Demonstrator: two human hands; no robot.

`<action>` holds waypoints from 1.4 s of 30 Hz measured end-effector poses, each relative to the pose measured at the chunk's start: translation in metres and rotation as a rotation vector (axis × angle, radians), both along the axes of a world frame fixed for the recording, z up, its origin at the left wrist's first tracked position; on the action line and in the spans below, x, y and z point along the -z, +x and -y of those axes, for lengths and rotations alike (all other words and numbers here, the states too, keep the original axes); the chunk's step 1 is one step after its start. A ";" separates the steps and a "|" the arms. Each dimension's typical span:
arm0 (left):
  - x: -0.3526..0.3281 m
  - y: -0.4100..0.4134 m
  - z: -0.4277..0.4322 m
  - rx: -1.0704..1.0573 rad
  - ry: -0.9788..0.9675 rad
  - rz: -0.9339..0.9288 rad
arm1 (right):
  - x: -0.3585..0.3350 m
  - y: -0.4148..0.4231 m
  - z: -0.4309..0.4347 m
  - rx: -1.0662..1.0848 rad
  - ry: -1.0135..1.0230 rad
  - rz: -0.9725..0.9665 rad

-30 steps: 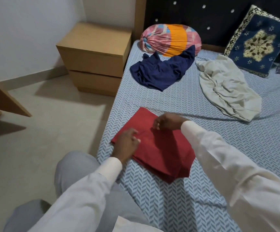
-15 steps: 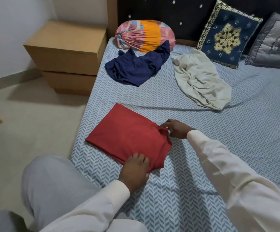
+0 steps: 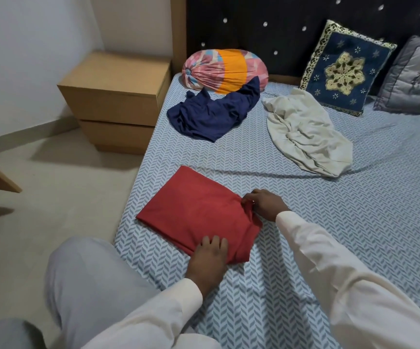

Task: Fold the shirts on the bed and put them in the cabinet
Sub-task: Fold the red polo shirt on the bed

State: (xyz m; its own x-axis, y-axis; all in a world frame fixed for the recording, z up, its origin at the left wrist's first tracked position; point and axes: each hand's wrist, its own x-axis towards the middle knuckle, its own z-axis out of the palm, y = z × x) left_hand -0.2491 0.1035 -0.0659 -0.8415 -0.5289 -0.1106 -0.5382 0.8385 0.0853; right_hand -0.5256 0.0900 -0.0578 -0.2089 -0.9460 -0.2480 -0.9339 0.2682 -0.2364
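Three shirts lie on the bed, whose sheet has a blue herringbone print. Off its left edge, on the floor, stands a wooden nightstand with two drawers, set by the far left corner. Just inside the left edge, nearest to us, the red shirt lies folded into a flat rectangle set at a slant. Our left hand, in a white sleeve, rests on its near edge, the fingers laid fairly straight and flat on the cloth, gripping nothing. Further up that side, near the far left corner, the navy shirt lies crumpled, its top draped against a pink and orange bolster that sits at the dark headboard. At the red shirt's right corner our right hand has its fingers curled, pinching a bunched bit of the fabric. To the right of the navy shirt, apart from it, the cream shirt sprawls unfolded across the middle of the bed. Behind it a blue cushion with gold embroidery is propped against the headboard, and a grey cushion sits just beside it at the far right.
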 end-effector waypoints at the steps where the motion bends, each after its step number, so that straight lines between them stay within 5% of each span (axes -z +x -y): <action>1: -0.001 0.001 0.005 0.025 -0.008 -0.013 | -0.002 -0.001 0.002 0.008 0.014 0.019; 5: -0.024 0.016 0.026 0.004 0.042 -0.197 | -0.027 -0.001 0.006 0.099 -0.127 0.274; 14: -0.179 0.102 0.085 -0.110 0.276 -1.026 | -0.164 0.069 -0.049 0.154 -0.706 0.884; 20: -0.199 0.111 0.088 -0.123 0.677 -1.258 | -0.178 0.113 -0.085 0.219 -0.945 1.125; 25: -0.159 0.072 0.125 -0.357 0.938 -1.172 | -0.139 0.100 -0.057 0.506 -0.886 1.103; 28: -0.106 0.041 0.162 -0.605 1.065 -0.919 | -0.089 0.084 -0.025 0.775 -0.671 1.038; 32: -0.017 0.048 0.151 -0.710 0.903 -0.176 | -0.017 0.104 -0.038 0.857 -0.116 0.775; 35: -0.017 0.067 0.120 -0.708 0.771 -0.129 | -0.007 0.128 -0.067 0.903 -0.162 0.748; 42: -0.021 0.087 0.087 -0.593 0.745 0.126 | -0.005 0.145 -0.108 0.891 0.073 0.867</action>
